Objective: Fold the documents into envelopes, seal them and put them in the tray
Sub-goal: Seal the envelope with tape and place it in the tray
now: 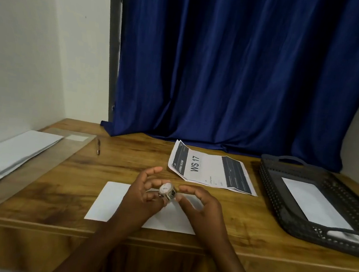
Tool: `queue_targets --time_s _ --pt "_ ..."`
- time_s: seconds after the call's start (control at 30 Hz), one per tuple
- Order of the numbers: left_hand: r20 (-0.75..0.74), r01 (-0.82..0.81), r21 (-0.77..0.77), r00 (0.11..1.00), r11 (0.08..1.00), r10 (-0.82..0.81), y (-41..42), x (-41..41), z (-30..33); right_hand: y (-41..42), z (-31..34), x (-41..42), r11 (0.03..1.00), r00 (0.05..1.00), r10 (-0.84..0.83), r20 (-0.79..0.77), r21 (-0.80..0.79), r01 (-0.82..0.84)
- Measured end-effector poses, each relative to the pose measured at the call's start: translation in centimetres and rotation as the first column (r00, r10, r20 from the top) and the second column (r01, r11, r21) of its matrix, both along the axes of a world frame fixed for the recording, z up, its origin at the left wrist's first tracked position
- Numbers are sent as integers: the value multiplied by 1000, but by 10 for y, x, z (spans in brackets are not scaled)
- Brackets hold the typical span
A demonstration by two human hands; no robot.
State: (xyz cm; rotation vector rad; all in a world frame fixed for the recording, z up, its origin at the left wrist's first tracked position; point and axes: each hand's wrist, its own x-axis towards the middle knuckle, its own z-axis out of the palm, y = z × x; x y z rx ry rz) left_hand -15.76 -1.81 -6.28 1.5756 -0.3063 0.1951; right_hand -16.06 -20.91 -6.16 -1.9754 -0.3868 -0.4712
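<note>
Pinching tape roll (167, 191), both hands

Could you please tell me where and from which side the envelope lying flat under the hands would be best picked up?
Probably by its near left corner. The envelope lies flat on the table, so it has no raised edge to grip. That corner is bare, close to the table's front edge and clear of both hands; slide it forward off the edge, then pinch it from the front.
</note>
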Motion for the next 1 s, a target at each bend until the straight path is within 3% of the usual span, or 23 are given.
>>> queue_targets --time_s 0.1,0.47,0.8,1.0 --pt "2 27 36 1000 999 -27 0 -1 2 1 -6 -1 999 999 23 40 -46 -21" --pt "70 41 163 996 986 -53 -3 -5 3 -5 -9 -4 1000 999 -5 52 26 3" --pt "58 13 170 998 985 -23 -5 -6 3 -7 -9 -3 993 999 30 25 117 -33" --pt "72 6 192 997 981 -20 -5 -8 5 -7 -8 -5 997 995 31 90 69 -37"
